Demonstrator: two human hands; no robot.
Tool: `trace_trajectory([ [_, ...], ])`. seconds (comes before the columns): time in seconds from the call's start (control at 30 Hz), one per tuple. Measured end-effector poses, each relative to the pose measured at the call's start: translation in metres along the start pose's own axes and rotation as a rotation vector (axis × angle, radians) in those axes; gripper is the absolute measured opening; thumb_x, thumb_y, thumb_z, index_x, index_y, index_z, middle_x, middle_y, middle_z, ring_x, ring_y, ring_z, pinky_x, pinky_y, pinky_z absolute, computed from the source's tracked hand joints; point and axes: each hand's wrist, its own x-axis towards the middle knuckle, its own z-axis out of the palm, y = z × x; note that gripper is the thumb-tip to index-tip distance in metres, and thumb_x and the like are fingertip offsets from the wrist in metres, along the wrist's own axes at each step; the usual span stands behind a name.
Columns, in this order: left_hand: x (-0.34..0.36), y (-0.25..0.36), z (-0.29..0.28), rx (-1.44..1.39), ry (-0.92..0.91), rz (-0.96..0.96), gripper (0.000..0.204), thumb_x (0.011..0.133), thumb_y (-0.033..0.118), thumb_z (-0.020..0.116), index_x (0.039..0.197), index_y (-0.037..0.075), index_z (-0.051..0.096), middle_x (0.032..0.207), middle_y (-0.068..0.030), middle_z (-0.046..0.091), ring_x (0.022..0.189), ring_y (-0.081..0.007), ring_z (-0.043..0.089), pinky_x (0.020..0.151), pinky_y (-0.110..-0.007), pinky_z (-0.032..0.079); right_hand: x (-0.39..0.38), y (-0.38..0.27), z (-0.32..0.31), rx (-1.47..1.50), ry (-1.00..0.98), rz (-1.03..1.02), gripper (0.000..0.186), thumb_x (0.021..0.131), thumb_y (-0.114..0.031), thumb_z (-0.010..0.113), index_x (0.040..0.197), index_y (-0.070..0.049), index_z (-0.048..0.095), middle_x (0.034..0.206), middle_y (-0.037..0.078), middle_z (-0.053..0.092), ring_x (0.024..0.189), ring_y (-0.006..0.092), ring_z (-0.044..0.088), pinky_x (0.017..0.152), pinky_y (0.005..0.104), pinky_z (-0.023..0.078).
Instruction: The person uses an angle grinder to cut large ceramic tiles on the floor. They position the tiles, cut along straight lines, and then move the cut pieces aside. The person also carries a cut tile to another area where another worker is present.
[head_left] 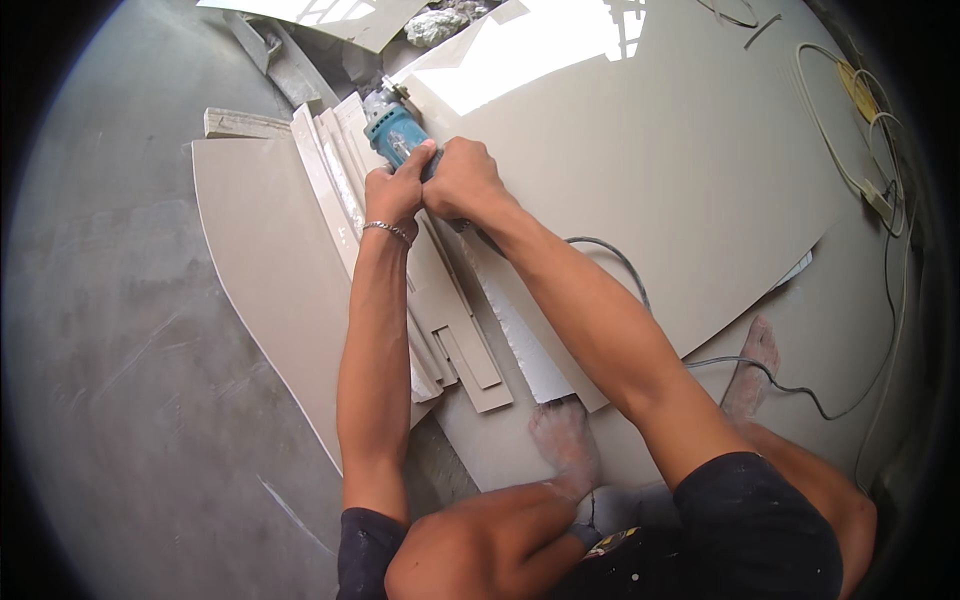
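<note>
Both my hands grip a teal angle grinder (396,132) near the far edge of the cut strips. My left hand (396,192), with a chain bracelet at its wrist, wraps the body from the left. My right hand (464,180) closes round the rear of the body, hiding much of it. The grinder's metal head (388,96) points away from me, beside the edge of a large glossy beige tile (640,190). A stack of narrow beige tile strips (440,310) lies under and left of my hands. Whether the disc touches the tile I cannot tell.
Another beige tile (270,240) lies at the left on the grey floor (120,300). The grinder's dark cord (620,255) runs right past my bare foot (757,350). A pale extension cable (830,130) with a socket (878,203) loops at the far right. Rubble (435,27) sits beyond.
</note>
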Motion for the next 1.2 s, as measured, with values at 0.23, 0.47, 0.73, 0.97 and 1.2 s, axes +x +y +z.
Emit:
trace_trajectory([
  [0.23,0.004,-0.004,-0.002,0.003,0.024,0.012,0.047,0.082,0.031,0.088,0.096,-0.012,0.072,0.089,-0.0149,0.072,0.074,-0.0179,0.067,0.068,-0.033,0.053,0.005,0.0,0.005,-0.017,-0.028,0.032,0.04,0.075,-0.014,0.079,0.106,0.009,0.07,0.113,0.031,0.072,0.111,0.0427,0.072,0.093,0.0432,0.06],
  [0.47,-0.001,0.0,-0.002,0.007,0.01,-0.009,0.046,0.082,0.03,0.088,0.095,-0.011,0.072,0.086,-0.0129,0.071,0.07,-0.0172,0.065,0.066,-0.032,0.052,0.008,0.006,0.01,-0.03,0.035,-0.024,0.042,0.076,-0.025,0.078,0.098,0.01,0.072,0.1,0.032,0.074,0.1,0.0446,0.074,0.085,0.0446,0.06],
  [0.73,0.002,-0.002,-0.001,-0.028,-0.008,0.018,0.048,0.086,0.03,0.086,0.099,-0.014,0.071,0.091,-0.0131,0.072,0.074,-0.017,0.067,0.063,-0.031,0.052,0.001,-0.001,0.004,0.012,0.03,0.021,0.035,0.069,-0.011,0.08,0.097,0.009,0.072,0.106,0.031,0.073,0.108,0.0431,0.072,0.093,0.0422,0.06],
  [0.97,-0.001,0.003,0.0,-0.037,-0.034,-0.041,0.036,0.091,0.025,0.083,0.102,-0.009,0.074,0.093,-0.0093,0.075,0.076,-0.0165,0.07,0.063,-0.031,0.053,-0.001,0.002,0.001,0.047,-0.013,0.0,0.035,0.069,-0.01,0.081,0.098,0.008,0.071,0.108,0.03,0.073,0.108,0.0415,0.073,0.092,0.042,0.061],
  [1.2,-0.001,0.002,-0.002,-0.014,-0.032,-0.047,0.037,0.091,0.026,0.083,0.101,-0.008,0.074,0.092,-0.0087,0.074,0.074,-0.0153,0.069,0.06,-0.03,0.051,0.002,0.005,0.005,0.081,-0.001,-0.004,0.037,0.066,-0.009,0.082,0.097,0.009,0.071,0.107,0.03,0.072,0.107,0.0434,0.073,0.092,0.0427,0.061],
])
